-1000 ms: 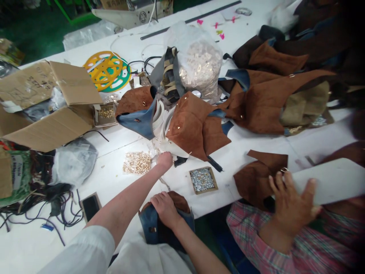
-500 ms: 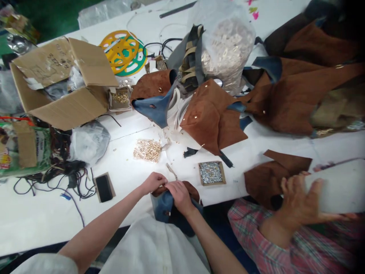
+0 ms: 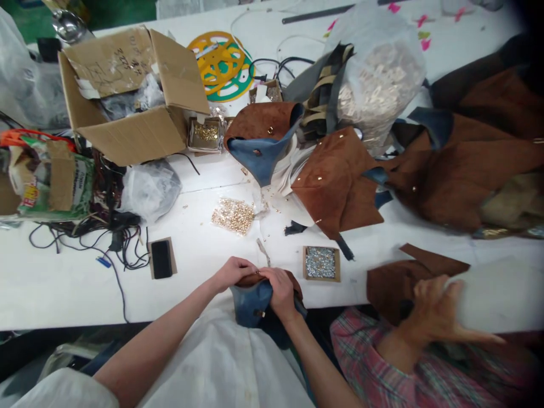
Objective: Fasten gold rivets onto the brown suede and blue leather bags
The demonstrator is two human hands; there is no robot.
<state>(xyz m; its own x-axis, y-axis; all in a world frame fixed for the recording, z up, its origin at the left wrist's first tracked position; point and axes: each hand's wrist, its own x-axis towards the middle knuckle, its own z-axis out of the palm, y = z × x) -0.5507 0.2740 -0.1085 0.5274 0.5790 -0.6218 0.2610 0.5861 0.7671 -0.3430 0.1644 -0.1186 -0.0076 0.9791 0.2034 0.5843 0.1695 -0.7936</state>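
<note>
A blue and brown leather piece (image 3: 249,306) lies over the table's front edge against my body. My left hand (image 3: 233,272) pinches its upper edge, fingertips together. Close beside it, my right hand (image 3: 278,289) grips the same edge, its fingers bent over the brown side. Between the fingertips a tiny dark spot shows, too small to name. Just beyond my hands lies a thin strip (image 3: 263,252). Farther back is a clear bag of small gold metal pieces (image 3: 233,216), and to the right a small box of silver metal pieces (image 3: 321,263).
On the left are a phone (image 3: 161,259), tangled black cords (image 3: 127,249) and a cardboard box (image 3: 131,136). Brown leather pieces (image 3: 340,181) spread across the right. A co-worker's hand (image 3: 429,311) holds a pale flat sheet (image 3: 501,294) at the near right.
The view has shifted, so the things at the back sit farther right. My hands stay on the leather's edge. The co-worker's hand with the pale sheet has moved slightly.
</note>
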